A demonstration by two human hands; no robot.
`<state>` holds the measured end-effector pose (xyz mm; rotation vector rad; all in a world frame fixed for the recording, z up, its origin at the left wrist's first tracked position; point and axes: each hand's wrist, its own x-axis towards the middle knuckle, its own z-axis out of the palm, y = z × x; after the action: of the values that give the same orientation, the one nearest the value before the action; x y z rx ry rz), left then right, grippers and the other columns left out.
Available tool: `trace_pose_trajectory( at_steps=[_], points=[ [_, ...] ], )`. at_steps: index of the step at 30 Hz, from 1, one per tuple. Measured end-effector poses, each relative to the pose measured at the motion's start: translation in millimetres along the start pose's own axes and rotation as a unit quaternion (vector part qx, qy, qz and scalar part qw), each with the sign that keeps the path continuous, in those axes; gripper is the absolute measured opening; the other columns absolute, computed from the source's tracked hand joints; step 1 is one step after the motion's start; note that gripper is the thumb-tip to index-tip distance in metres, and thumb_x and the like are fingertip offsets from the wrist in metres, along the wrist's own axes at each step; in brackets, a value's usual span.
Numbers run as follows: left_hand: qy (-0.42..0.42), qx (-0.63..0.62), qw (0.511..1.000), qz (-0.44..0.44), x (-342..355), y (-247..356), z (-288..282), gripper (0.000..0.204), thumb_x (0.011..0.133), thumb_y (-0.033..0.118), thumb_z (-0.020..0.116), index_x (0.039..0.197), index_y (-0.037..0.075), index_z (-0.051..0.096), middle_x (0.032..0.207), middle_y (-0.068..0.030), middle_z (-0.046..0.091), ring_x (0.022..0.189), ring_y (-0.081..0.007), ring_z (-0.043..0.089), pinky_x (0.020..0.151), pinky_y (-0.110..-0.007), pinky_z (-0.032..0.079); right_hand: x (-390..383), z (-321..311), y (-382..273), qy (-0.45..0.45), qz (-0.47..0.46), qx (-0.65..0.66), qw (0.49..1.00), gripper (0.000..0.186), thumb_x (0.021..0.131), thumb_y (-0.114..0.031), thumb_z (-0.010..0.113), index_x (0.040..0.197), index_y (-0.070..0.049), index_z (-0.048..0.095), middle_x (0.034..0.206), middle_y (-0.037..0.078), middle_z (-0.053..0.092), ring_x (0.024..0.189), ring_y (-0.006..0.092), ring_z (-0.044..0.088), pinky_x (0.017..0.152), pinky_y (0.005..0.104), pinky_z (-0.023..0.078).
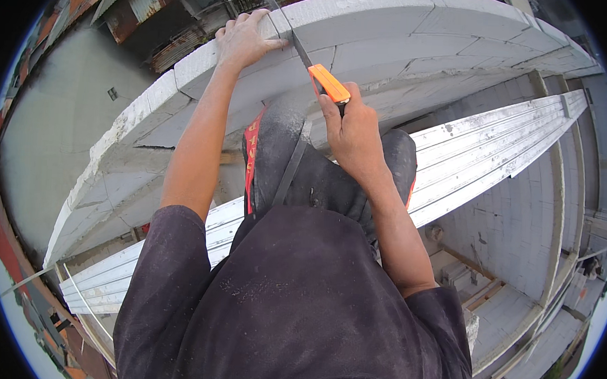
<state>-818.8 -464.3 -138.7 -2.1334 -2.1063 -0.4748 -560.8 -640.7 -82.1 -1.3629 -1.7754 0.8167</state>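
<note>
My right hand [356, 134] is closed around the orange and black handle of a hand saw [331, 85]. The saw's long blade slants up and away, across the top edge of a pale block wall [367, 20], at a dark cut line in it. Just left of the blade, my left hand [244, 43] lies on top of the wall, thumb spread toward the cut and fingers over the upper face. Whether its fingertips bend over the far edge cannot be made out. Pale dust covers the left hand and my dark trouser knee [283, 127].
A long ribbed whitish metal plank [484, 154] runs beneath me, along the wall. Right of it, the drop opens onto a lower block-walled room [494, 220]. Beyond the wall, far below, lie a grey-green surface [67, 108] and rusty roofs [145, 3].
</note>
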Motion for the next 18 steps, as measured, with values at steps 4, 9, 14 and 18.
trace_pose_trajectory(
  at_steps=[4, 9, 14, 18],
  points=[
    [-0.057, 0.009, 0.998, -0.007, 2.4, 13.2, -12.5, 0.094, 0.075, 0.073, 0.080, 0.152, 0.026, 0.055, 0.143, -0.0095, 0.064, 0.136, -0.0342, 0.055, 0.114, -0.056, 0.039, -22.3, 2.7, 27.0, 0.000, 0.016, 0.025, 1.000, 0.031, 0.105, -0.023, 0.064, 0.114, 0.003, 0.049, 0.071, 0.025, 0.065, 0.073, 0.0482, 0.067, 0.066, 0.0536, 0.050],
    [-0.046, 0.012, 0.999, -0.023, -0.1, -29.2, 2.5, 0.092, 0.078, 0.073, 0.077, 0.154, 0.030, 0.051, 0.149, -0.0084, 0.061, 0.136, -0.0344, 0.057, 0.110, -0.058, 0.042, -40.5, 24.8, 47.1, 0.002, -0.005, 0.070, 0.998, 0.035, 0.104, -0.027, 0.066, 0.117, -0.001, 0.047, 0.077, 0.027, 0.063, 0.078, 0.0507, 0.066, 0.070, 0.0548, 0.049],
    [-0.072, 0.026, 0.997, -0.027, -5.8, 16.6, -21.7, 0.104, 0.074, 0.075, 0.080, 0.155, 0.017, 0.049, 0.151, -0.0130, 0.058, 0.143, -0.0348, 0.049, 0.114, -0.057, 0.037, -46.9, 28.2, 87.9, 0.028, -0.004, 0.097, 0.995, 0.028, 0.102, -0.026, 0.069, 0.105, -0.002, 0.056, 0.074, 0.019, 0.062, 0.067, 0.0383, 0.064, 0.064, 0.0448, 0.049],
    [-0.059, 0.028, 0.998, -0.005, 2.8, 14.6, -12.9, 0.103, 0.071, 0.066, 0.085, 0.151, 0.009, 0.053, 0.149, -0.0151, 0.060, 0.141, -0.0341, 0.052, 0.112, -0.057, 0.040, -57.2, 23.9, 62.3, 0.089, -0.019, 0.097, 0.991, 0.021, 0.102, -0.018, 0.070, 0.100, 0.002, 0.060, 0.071, 0.015, 0.058, 0.061, 0.0238, 0.057, 0.063, 0.0368, 0.048]
  ],
)
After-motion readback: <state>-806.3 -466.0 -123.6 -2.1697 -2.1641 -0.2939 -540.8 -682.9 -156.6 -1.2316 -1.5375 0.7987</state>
